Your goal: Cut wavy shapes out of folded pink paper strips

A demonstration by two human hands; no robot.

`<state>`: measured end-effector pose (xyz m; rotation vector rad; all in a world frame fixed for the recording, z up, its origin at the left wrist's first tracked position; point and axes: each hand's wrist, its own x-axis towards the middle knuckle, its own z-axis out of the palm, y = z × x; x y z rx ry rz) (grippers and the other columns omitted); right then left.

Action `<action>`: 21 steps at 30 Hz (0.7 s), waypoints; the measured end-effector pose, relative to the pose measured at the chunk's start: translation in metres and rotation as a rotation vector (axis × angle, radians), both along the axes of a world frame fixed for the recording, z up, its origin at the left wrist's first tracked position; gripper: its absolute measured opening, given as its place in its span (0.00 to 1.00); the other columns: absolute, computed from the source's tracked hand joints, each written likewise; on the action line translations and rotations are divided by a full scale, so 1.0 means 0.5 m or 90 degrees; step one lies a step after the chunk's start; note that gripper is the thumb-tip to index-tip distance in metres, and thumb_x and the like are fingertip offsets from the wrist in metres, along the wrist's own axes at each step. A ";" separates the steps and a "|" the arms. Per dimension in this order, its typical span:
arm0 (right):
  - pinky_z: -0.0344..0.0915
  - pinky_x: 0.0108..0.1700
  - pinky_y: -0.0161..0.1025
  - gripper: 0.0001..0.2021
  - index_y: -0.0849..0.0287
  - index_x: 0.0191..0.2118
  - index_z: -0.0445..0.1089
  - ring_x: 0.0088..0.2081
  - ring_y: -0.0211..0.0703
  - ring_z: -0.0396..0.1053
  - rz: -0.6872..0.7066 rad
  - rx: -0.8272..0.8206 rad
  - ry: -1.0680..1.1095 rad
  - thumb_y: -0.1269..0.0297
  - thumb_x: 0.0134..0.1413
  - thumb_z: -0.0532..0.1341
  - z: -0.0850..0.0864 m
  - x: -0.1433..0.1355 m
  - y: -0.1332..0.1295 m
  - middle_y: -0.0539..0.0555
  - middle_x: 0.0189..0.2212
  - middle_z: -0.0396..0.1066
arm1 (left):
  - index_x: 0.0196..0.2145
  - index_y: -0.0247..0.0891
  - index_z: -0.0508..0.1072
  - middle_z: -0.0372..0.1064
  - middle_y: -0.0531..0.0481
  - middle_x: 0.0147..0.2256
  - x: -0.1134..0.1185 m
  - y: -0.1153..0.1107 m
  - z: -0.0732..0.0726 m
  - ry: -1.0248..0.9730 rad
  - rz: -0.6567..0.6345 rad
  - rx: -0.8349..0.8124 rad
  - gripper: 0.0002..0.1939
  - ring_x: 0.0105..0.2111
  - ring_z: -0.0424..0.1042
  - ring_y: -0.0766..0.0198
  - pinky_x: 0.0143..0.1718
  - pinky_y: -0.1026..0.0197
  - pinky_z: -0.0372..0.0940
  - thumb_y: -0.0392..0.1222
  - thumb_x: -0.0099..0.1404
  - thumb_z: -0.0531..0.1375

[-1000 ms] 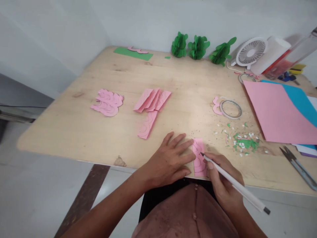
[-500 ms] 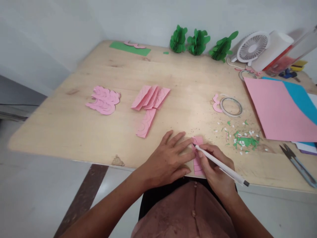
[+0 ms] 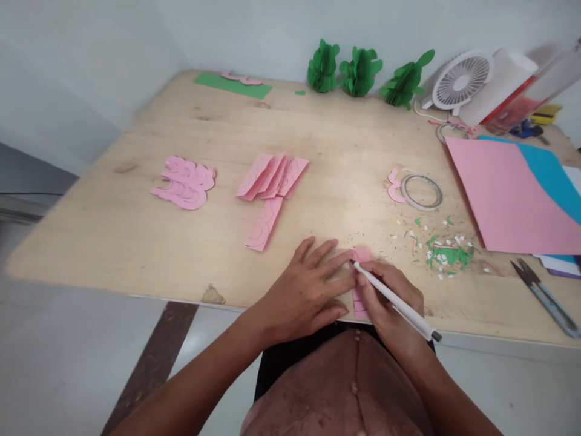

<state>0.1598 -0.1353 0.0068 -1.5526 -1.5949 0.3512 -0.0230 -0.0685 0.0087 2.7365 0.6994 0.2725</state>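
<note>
My right hand [image 3: 394,297] grips a white pen [image 3: 399,303], its tip down on a small pink paper strip [image 3: 361,306] at the table's front edge. Fingers spread, my left hand [image 3: 313,284] lies flat with its fingertips at the strip's left side. Part of the strip is hidden under both hands. Further up lie folded pink strips [image 3: 272,175] with curved lines drawn on them. A stack of scalloped pink cut-outs [image 3: 186,181] rests to their left.
Thread snips [image 3: 544,297] lie at the right, below a pink sheet [image 3: 512,194]. Green and white scraps [image 3: 449,254] are scattered near a tape roll [image 3: 421,192]. At the back stand green paper trees [image 3: 361,72] and a white fan [image 3: 463,82].
The pen's rear end has swung slightly left and my right hand has shifted a little left with it. My left hand stays in place on the strip. The whole view has moved slightly.
</note>
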 end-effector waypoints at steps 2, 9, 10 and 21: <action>0.69 0.42 0.40 0.07 0.56 0.41 0.71 0.37 0.42 0.73 0.003 0.006 -0.008 0.73 0.57 0.60 -0.003 0.000 0.000 0.53 0.35 0.76 | 0.58 0.48 0.63 0.53 0.50 0.65 0.000 -0.001 -0.001 0.000 0.001 0.001 0.22 0.66 0.45 0.46 0.65 0.37 0.39 0.53 0.69 0.52; 0.69 0.41 0.42 0.08 0.56 0.41 0.71 0.38 0.44 0.74 0.011 0.008 -0.042 0.72 0.59 0.59 0.001 -0.001 0.001 0.54 0.35 0.77 | 0.58 0.48 0.64 0.53 0.49 0.65 0.001 -0.001 0.001 -0.002 0.000 -0.003 0.23 0.66 0.46 0.46 0.65 0.37 0.38 0.53 0.68 0.53; 0.70 0.41 0.42 0.07 0.56 0.41 0.71 0.38 0.44 0.74 0.011 0.005 -0.045 0.72 0.59 0.58 0.002 -0.001 0.000 0.54 0.36 0.77 | 0.58 0.48 0.64 0.53 0.49 0.65 0.000 -0.001 0.001 0.000 0.000 -0.004 0.22 0.66 0.46 0.46 0.65 0.37 0.38 0.53 0.68 0.53; 0.70 0.39 0.41 0.07 0.57 0.41 0.71 0.36 0.43 0.74 0.013 0.021 -0.063 0.73 0.58 0.58 0.003 0.000 -0.003 0.54 0.34 0.76 | 0.57 0.48 0.65 0.54 0.49 0.64 0.001 0.000 0.002 -0.007 0.004 -0.012 0.22 0.66 0.46 0.46 0.65 0.38 0.38 0.53 0.68 0.54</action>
